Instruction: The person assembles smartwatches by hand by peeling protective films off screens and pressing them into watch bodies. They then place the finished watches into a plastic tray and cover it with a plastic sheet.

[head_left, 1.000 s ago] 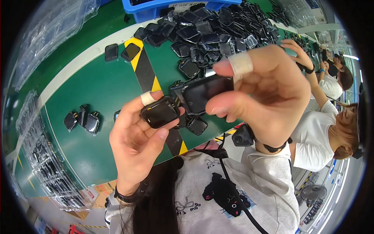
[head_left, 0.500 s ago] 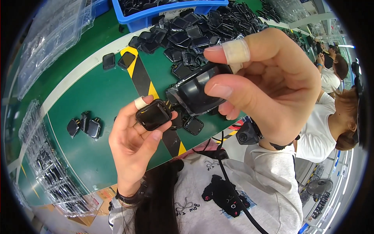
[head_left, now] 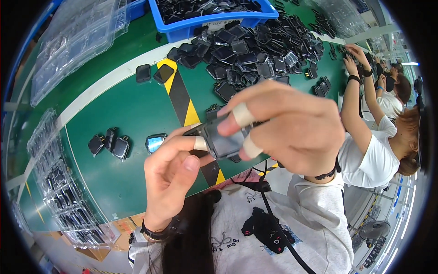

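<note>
In front of me, my left hand and my right hand meet over a square, glossy black watch-like screen module. My right fingers and thumb, with pale finger wraps, pinch its top and right side from above. The bent fingers of my left hand close at its left edge, beside a dark edge that may be a second module, mostly hidden. Behind my left fingers, a small module with a lit bluish screen lies on the green table.
A large pile of black modules spreads below a blue bin. Several modules lie at the left, near clear plastic trays. Yellow-black tape crosses the table. A co-worker's hands work at the right.
My right hand has come down and left with its module, meeting my left hand. The lit screen and the co-worker's hands now show. The view has shifted slightly.
</note>
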Demonstrator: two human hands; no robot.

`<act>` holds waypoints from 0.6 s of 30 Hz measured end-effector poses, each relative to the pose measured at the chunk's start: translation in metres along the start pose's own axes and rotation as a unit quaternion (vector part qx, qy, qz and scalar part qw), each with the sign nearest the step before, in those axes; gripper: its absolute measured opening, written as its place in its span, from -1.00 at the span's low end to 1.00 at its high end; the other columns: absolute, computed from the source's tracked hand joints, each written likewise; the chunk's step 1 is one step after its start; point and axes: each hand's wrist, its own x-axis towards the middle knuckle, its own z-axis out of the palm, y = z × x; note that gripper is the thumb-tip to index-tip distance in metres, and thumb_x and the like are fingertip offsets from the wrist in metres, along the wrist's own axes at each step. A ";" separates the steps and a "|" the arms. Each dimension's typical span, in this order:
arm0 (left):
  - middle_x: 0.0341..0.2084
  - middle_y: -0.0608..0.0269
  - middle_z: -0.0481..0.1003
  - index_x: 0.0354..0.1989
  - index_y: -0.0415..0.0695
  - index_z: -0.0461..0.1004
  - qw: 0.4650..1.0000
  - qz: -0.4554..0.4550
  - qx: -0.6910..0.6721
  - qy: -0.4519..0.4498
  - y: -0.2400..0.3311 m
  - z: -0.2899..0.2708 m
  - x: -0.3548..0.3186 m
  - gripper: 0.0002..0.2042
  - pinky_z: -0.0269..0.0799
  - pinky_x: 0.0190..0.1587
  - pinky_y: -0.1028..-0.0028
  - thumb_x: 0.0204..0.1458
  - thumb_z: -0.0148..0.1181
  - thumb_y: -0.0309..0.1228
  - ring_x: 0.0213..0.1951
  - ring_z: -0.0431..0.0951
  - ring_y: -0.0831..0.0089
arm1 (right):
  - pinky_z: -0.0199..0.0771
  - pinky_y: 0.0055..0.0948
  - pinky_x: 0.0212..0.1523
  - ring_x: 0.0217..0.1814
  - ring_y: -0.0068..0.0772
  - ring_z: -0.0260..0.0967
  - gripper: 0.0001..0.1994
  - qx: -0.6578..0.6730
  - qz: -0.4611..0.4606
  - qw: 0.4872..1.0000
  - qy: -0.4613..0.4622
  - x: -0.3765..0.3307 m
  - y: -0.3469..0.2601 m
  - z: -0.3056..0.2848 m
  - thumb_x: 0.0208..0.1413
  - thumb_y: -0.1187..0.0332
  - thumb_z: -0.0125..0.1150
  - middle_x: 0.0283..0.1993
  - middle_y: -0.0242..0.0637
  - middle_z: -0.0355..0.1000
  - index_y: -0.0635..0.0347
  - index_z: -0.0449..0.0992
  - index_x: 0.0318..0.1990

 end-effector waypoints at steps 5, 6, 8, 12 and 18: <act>-0.05 0.05 0.32 -0.17 -0.42 0.38 0.997 0.043 0.064 0.003 0.002 0.003 0.000 -0.83 0.43 -0.03 0.45 0.07 0.05 -0.62 -0.11 0.48 0.41 | 0.56 -0.20 -0.30 -0.28 0.11 0.47 -0.90 0.042 0.009 0.999 0.028 -0.009 0.003 0.013 -0.35 0.58 0.20 -0.26 0.01 0.49 0.43 0.48 -0.56; -0.05 0.05 0.32 -0.17 -0.42 0.38 0.997 0.042 0.065 0.005 0.004 0.004 0.001 -0.83 0.43 -0.03 0.45 0.07 0.05 -0.62 -0.11 0.48 0.41 | 0.57 -0.20 -0.30 -0.27 0.10 0.48 -0.88 0.036 0.007 0.999 0.022 -0.010 0.003 0.014 -0.37 0.58 0.20 -0.26 0.01 0.49 0.43 0.48 -0.55; -0.08 0.06 0.33 -0.24 -0.42 0.39 0.990 0.009 0.139 0.026 0.008 0.007 0.003 -0.88 0.45 -0.10 0.49 0.03 0.05 -0.66 -0.15 0.49 0.44 | 0.58 -0.21 -0.29 -0.23 0.08 0.48 -0.85 0.022 0.002 1.000 0.011 -0.011 0.003 0.015 -0.41 0.59 0.20 -0.26 0.01 0.49 0.44 0.47 -0.53; -0.14 0.06 0.37 -0.36 -0.41 0.39 0.977 0.001 0.205 0.063 0.006 0.010 0.007 -0.92 0.46 -0.20 0.54 -0.05 0.05 -0.71 -0.24 0.52 0.46 | 0.59 -0.24 -0.27 -0.18 0.08 0.48 -0.80 -0.034 -0.043 0.998 -0.043 -0.017 0.006 0.020 -0.43 0.57 0.21 -0.26 0.01 0.48 0.48 0.46 -0.52; -0.24 0.02 0.44 -0.46 -0.42 0.39 0.945 0.040 0.318 0.071 -0.002 0.004 0.009 -0.93 0.45 -0.29 0.57 -0.16 0.07 -0.73 -0.36 0.55 0.49 | 0.59 -0.27 -0.26 -0.16 0.06 0.47 -0.78 -0.077 -0.062 0.991 -0.089 -0.018 0.006 0.027 -0.40 0.56 0.24 -0.28 0.00 0.47 0.52 0.45 -0.49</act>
